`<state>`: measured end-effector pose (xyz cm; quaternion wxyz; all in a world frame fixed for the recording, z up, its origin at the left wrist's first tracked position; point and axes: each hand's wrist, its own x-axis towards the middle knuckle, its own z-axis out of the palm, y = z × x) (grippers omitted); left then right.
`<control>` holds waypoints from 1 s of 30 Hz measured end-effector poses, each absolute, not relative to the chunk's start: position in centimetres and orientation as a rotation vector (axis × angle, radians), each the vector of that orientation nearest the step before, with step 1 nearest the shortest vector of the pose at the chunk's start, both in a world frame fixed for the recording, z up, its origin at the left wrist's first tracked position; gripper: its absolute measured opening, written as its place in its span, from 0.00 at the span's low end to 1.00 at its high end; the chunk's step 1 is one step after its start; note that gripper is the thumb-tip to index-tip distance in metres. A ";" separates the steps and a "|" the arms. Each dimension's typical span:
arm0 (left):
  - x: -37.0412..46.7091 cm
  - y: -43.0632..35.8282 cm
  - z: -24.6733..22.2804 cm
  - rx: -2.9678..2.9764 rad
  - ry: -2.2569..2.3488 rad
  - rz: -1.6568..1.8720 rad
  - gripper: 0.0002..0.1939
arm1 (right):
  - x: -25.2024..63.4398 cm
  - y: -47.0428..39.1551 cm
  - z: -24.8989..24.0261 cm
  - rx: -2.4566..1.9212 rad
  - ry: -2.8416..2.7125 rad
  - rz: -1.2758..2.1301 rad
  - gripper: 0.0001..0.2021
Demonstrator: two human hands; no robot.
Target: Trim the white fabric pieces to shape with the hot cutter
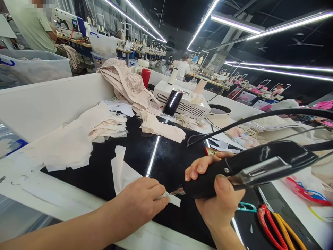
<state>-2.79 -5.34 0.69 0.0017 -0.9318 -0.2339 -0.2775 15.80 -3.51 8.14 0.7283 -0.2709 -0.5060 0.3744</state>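
My left hand (142, 201) pinches a pale fabric piece (122, 172) near the front edge of the glossy black board (166, 156). A narrow end of that fabric sticks out past my fingertips to the right. My right hand (221, 194) is wrapped round a black handheld tool (249, 166) with a cable at its back. The tool's metal tip (178, 191) points left and meets the fabric strip beside my left fingertips. Stacked pale fabric pieces (109, 125) lie at the left of the board, and a smaller stack (162, 128) lies at its back.
Red-handled scissors (270, 225) and a teal tool (246, 207) lie at the right. Behind the board stand a white vented box (182, 99), a black cylinder (173, 102) and lace cups (127, 81). A cable (249, 121) arcs over the right side. A person (31, 27) is at back left.
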 end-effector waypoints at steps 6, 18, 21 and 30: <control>-2.9 -5.3 0.7 -2.930 -0.738 -0.890 0.14 | 16.1 -3.8 8.4 -0.605 -1.115 0.832 0.16; -3.1 -5.0 -0.4 -2.939 -0.743 -0.874 0.15 | 16.9 -4.1 8.3 -0.630 -1.092 0.800 0.14; -3.5 -5.0 0.1 -2.971 -0.731 -0.844 0.15 | 17.0 -4.1 8.6 -0.621 -1.077 0.801 0.14; -3.5 -4.9 0.5 -2.985 -0.732 -0.861 0.17 | 16.7 -4.1 8.3 -0.620 -1.089 0.771 0.15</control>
